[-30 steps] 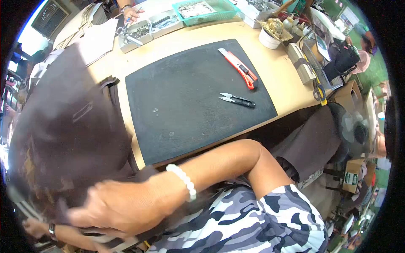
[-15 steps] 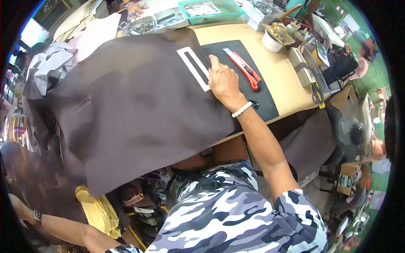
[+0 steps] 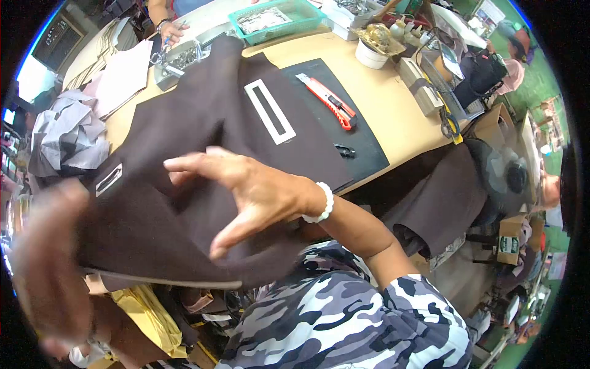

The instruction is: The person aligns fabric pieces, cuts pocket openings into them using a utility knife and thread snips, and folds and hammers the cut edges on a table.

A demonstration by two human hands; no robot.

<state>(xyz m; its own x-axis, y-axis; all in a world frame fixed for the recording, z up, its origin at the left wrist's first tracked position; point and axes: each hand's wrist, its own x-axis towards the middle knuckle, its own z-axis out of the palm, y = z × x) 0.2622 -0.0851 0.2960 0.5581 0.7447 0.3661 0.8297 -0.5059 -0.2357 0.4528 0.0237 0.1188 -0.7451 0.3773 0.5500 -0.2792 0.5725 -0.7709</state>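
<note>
Dark brown sheet (image 3: 178, 126) under right hand (image 3: 249, 190), beside left hand (image 3: 54, 258) (blurred).

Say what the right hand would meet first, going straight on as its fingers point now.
Probably the brown sheet, whose folds lie just past the fingertips. The height of the right hand above it is unclear; if it cleared them, the grey cloth would likely come next.
</note>
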